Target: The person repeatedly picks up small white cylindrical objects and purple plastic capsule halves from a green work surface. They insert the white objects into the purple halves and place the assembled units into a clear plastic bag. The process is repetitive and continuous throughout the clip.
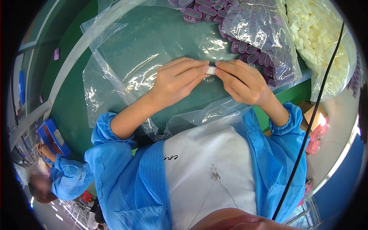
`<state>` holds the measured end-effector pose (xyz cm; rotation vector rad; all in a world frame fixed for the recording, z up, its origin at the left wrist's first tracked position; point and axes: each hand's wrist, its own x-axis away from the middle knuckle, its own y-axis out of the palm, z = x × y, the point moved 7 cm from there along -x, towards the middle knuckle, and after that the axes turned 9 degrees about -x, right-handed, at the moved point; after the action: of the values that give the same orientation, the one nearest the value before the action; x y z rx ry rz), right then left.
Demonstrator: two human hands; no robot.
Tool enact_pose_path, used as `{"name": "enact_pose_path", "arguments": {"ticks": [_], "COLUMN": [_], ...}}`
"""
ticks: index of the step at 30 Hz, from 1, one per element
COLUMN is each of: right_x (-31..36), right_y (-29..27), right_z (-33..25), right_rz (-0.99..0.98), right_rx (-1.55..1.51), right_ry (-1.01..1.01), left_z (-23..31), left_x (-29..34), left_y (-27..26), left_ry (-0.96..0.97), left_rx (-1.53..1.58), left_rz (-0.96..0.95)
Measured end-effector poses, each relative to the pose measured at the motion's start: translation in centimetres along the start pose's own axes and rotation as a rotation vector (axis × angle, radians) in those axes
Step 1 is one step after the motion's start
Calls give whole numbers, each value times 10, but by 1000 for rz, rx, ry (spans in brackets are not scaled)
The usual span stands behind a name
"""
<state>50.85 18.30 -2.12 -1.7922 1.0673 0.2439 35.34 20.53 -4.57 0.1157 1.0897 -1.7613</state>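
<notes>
A small white piece (pixel 211 70) is pinched between the fingertips of both hands, over the plastic-covered green table. My left hand (pixel 177 81) grips its left end, thumb and fingers pressed together. At the other end, the fingers of my right hand (pixel 243 81) close on it. The fingertips hide much of the piece, so its exact kind does not show. Just beyond my right hand lie several purple oval plastic shells (pixel 192 15), hollow at the end. Many of them are under or inside a clear plastic bag (pixel 264 28).
A clear bag of cream-white small blocks (pixel 311 38) stands at the far right. Clear plastic sheeting (pixel 101 82) spreads over the table. A black cable (pixel 321 90) crosses the right side. At left, a co-worker's hands (pixel 46 151) are beside a blue tray (pixel 55 138).
</notes>
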Motion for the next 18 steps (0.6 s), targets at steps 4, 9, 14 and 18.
{"name": "enact_pose_path", "arguments": {"ticks": [4,9,14,18], "right_x": [0,0,-1,0], "right_y": [2,3,2,4], "right_z": [-3,-4,-1,-4], "right_rz": [16,3,32,65], "right_rx": [45,77,27,32], "right_ry": [-7,-9,48,70], "left_z": [6,14,9,14], "left_x": [0,0,-3,-6], "left_y": [-1,-1,-2,-4], "left_ry": [105,199,215,214], "left_rx": [-105,-200,-162,-197], "left_rz": [9,-14,-93,-84]}}
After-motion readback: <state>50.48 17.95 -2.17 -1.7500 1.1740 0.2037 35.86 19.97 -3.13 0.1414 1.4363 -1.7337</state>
